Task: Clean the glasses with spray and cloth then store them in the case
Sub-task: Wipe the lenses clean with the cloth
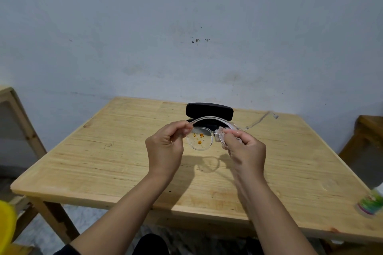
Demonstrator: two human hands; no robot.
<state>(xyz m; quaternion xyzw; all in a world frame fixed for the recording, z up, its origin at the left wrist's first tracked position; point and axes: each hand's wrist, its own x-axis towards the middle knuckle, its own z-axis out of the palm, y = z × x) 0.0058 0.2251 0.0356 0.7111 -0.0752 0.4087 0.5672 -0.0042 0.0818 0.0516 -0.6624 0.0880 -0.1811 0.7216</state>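
I hold clear-framed glasses (199, 141) in the air above the wooden table (116, 151). Orange specks and droplets sit on the left lens. My left hand (165, 147) pinches the frame at its left hinge. My right hand (244, 149) presses a small pale cloth (219, 131) against the right lens, which is mostly hidden. One temple arm sticks out to the right, blurred. Behind the glasses a black case (209, 111) stands open on the table. The spray bottle (372, 203) with a green label lies at the table's right edge, partly cut off.
A wooden chair or frame (18, 114) stands to the left of the table, and another wooden piece (369, 128) to the right. A yellow object (7, 225) shows at the lower left. A grey-blue wall rises right behind the table.
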